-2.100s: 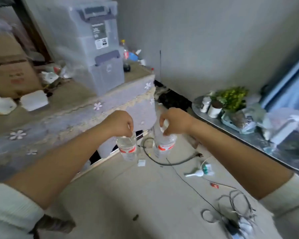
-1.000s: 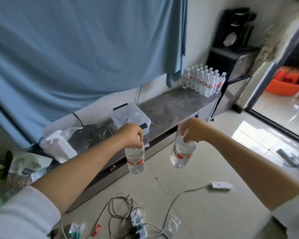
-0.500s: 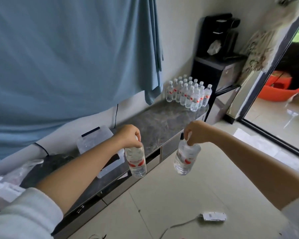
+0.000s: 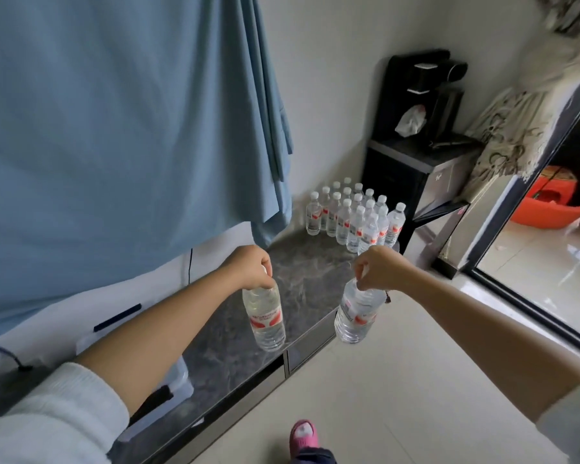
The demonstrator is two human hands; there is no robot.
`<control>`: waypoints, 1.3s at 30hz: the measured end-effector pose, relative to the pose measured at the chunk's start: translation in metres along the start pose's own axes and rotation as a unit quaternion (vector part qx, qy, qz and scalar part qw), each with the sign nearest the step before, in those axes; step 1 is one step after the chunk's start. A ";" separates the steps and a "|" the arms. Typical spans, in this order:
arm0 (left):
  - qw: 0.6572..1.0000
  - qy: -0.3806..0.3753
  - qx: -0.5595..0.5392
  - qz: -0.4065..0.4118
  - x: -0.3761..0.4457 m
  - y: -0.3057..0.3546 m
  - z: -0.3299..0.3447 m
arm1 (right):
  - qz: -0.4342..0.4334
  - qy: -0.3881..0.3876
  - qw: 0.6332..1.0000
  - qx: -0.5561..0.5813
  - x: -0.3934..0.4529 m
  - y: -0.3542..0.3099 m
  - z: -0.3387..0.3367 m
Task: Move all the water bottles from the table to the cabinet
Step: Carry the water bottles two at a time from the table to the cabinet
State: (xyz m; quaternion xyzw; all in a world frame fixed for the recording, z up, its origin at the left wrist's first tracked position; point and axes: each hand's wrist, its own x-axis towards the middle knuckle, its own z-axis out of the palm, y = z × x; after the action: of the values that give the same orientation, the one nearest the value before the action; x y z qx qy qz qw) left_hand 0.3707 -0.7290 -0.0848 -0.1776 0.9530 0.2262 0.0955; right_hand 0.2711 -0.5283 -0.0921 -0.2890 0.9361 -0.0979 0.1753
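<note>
My left hand grips the cap end of a clear water bottle with a red label, which hangs upright above the dark marble top of a low cabinet. A second such bottle hangs tilted from my right hand, just past the cabinet's front edge and over the floor. Several more water bottles with white caps stand packed together at the cabinet's far end, beyond both hands.
A blue curtain hangs behind the cabinet. A black water dispenser stands right of the bottle group. A clear plastic box sits on the cabinet under my left forearm. A glass door frame runs along the right. My pink slipper is on the tiled floor.
I have turned away from the table and walked toward the cabinet with a bottle in each hand. The bottle group is now nearer, and the floor cables have left the view.
</note>
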 end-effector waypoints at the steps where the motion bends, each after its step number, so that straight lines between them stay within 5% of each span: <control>1: 1.000 -0.004 0.003 0.003 0.018 0.003 -0.002 | 0.004 -0.003 1.000 0.002 0.015 0.007 -0.004; 21: 0.997 -0.069 -0.009 0.029 0.322 0.042 -0.018 | 0.055 -0.029 0.998 -0.010 0.280 0.103 -0.054; 39: 0.988 -0.059 -0.048 -0.134 0.566 0.095 0.038 | -0.050 -0.189 0.980 0.042 0.501 0.212 -0.028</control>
State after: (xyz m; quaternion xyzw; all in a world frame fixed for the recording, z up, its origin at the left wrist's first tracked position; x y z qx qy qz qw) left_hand -0.1815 -0.7996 -0.2292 -0.2943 0.9013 0.2670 0.1726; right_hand -0.2340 -0.6415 -0.2626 -0.3409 0.8657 -0.0891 0.3554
